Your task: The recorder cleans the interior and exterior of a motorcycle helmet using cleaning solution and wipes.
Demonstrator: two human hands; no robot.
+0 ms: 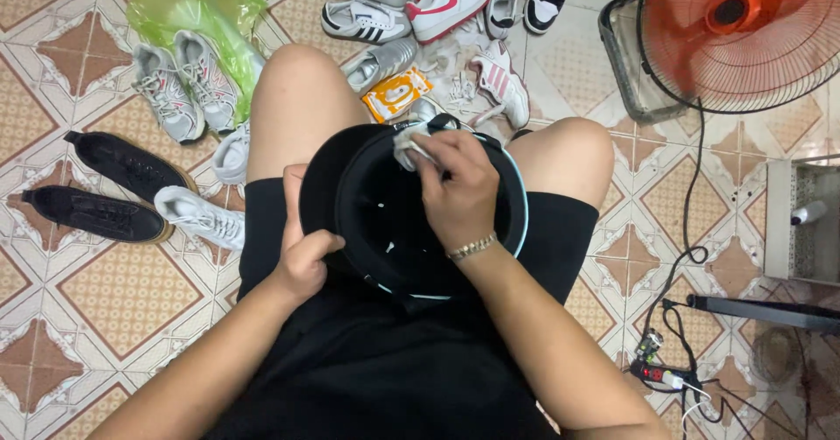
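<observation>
Left hand (306, 261) grips the black helmet (385, 213) steady on the lap while right hand (455, 191) pinches a white wipe (409, 147) inside it — best worked in short, firm strokes.

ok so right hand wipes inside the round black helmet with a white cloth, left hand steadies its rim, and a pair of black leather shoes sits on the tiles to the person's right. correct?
Not quite. The pair of black leather shoes lies on the tiles to the person's left, as the head view shows. The rest holds: right hand presses the white cloth inside the round black helmet, left hand on its rim.
</observation>
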